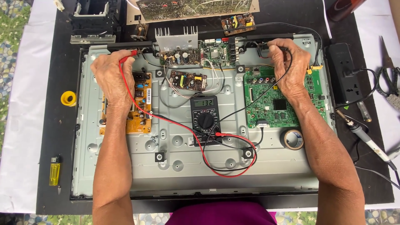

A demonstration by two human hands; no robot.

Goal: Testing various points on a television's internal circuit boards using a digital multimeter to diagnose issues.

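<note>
My left hand (pixel 109 77) grips a red test probe (pixel 128 56), its tip pointing right near the top edge of the metal back panel (pixel 187 166) of an opened flat screen. My right hand (pixel 287 62) holds a black test probe (pixel 273 49) against the panel's upper right edge. Red and black leads run from both probes down to a black digital multimeter (pixel 205 118) lying in the panel's middle, its display lit. An orange power board (pixel 141 108) lies under my left wrist. A green main board (pixel 275 102) lies under my right wrist.
A heatsink board (pixel 177 46) and a small brown board (pixel 188 80) sit at the top centre. A tape roll (pixel 293 138), a black power strip (pixel 345 75), a soldering iron (pixel 366 137), a yellow lighter (pixel 54 171), a yellow tape roll (pixel 68 98) and pliers (pixel 387 73) surround the panel.
</note>
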